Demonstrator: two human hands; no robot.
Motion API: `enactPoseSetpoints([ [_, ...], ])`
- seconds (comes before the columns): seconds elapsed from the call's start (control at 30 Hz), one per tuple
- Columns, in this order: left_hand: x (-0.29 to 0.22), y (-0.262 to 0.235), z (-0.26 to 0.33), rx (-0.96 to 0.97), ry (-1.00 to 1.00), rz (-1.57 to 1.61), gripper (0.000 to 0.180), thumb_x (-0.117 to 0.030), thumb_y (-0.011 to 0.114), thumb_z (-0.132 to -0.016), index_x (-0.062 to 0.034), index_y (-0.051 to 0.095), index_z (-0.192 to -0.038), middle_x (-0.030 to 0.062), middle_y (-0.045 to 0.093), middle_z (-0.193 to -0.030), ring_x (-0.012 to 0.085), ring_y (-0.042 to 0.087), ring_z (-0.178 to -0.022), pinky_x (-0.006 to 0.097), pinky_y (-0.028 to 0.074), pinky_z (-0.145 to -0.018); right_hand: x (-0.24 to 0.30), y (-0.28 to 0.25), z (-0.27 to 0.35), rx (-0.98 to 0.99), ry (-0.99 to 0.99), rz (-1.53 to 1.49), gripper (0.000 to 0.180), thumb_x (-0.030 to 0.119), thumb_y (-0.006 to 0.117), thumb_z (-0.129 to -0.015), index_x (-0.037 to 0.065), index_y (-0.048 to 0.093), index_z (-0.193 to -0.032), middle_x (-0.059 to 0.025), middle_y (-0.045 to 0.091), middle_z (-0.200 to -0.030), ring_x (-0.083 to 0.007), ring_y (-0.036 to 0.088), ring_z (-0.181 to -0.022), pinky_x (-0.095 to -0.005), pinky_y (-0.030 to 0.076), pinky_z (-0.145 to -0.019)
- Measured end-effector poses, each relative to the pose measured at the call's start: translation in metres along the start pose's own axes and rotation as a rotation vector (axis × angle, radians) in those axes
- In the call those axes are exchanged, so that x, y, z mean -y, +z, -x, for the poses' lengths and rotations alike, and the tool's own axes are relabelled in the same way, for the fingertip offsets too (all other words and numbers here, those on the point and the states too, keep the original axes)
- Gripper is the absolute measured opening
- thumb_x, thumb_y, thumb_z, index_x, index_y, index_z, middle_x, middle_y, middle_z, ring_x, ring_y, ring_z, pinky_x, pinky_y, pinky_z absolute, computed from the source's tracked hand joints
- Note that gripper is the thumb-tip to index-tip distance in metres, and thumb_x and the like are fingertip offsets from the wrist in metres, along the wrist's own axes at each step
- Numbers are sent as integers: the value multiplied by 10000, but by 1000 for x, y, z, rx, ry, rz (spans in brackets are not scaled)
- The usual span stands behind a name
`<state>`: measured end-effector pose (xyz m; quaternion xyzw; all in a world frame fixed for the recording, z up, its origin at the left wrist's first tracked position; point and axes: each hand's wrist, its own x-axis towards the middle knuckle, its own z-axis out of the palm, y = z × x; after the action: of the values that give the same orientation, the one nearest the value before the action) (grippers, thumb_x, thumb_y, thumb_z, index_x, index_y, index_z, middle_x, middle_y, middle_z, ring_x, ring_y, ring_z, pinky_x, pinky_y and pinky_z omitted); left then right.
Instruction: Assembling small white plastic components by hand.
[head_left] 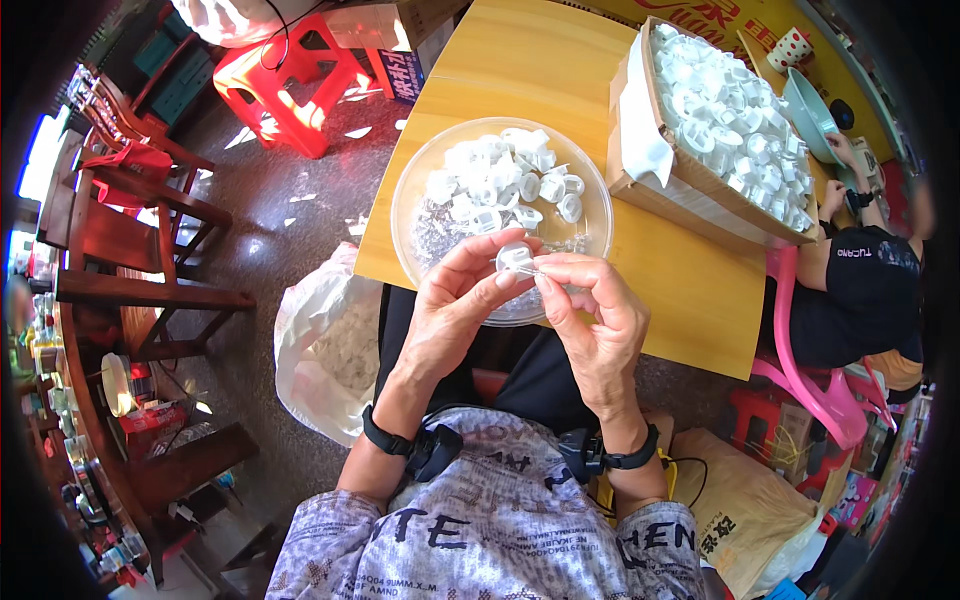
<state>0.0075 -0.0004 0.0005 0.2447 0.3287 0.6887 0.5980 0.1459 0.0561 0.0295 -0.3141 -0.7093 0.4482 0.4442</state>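
Both hands, left hand [455, 300] and right hand [590, 310], are pinching one small white plastic cap [515, 259] over the near rim of one clear bowl [420, 170]; one box [690, 185] is sitting far right, its caps uncountable.

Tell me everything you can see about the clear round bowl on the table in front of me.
The clear round bowl looks like thin see-through plastic, wide and shallow. It sits upright at the near edge of the wooden table, left of a cardboard box. Small white plastic parts are heaped at its far side. Both hands overlap its near rim in this view; contact is unclear.
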Motion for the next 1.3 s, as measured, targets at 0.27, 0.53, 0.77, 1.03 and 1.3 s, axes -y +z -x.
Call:
enactPoseSetpoints([
  [0.27, 1, 0, -3, 4, 7, -6, 389, -96, 569, -903, -17, 470, -1270, 141, 541, -1241, 199, 517, -1160, 340, 419, -999, -2, -1, -2, 0, -55, 33, 138, -15, 646, -812, 23, 620, -943, -105, 660, -957, -147, 647, -808, -244, 536, -602],
  [0.53, 2, 1, -2, 17, 16, -23, 380, -83, 569, -900, -22, 476, -1263, 153, 535, -1246, 201, 511, -1166, 333, 418, -996, 1, -2, -1, -6, -53, 57, 141, -14, 651, -807, 25, 626, -940, -101, 665, -945, -148, 650, -806, -249, 534, -600],
  [0.77, 7, -6, 0, 33, 87, -64, 426, 28, 624, -825, -4, 505, -1233, 151, 547, -1217, 212, 527, -1143, 344, 462, -973, -2, -9, -1, 9, 11, -66, 111, 3, 623, -843, 2, 620, -954, -97, 664, -952, -128, 647, -787, -236, 541, -609],
  [1.03, 8, -7, -2, 23, 150, -146, 419, 68, 660, -772, 10, 563, -1175, 144, 549, -1174, 226, 541, -1118, 340, 506, -926, -3, -16, 1, 50, 173, -224, 93, 14, 612, -862, -14, 616, -951, -68, 654, -927, -73, 612, -748, -206, 527, -611],
  [1.3, 9, -7, -1, -5, 155, -199, 433, 42, 695, -739, 7, 573, -1154, 134, 547, -1124, 243, 543, -1105, 390, 534, -888, -2, -19, 1, 72, 209, -237, 95, 43, 606, -879, -37, 595, -929, -60, 641, -907, -77, 606, -766, -204, 526, -637],
])
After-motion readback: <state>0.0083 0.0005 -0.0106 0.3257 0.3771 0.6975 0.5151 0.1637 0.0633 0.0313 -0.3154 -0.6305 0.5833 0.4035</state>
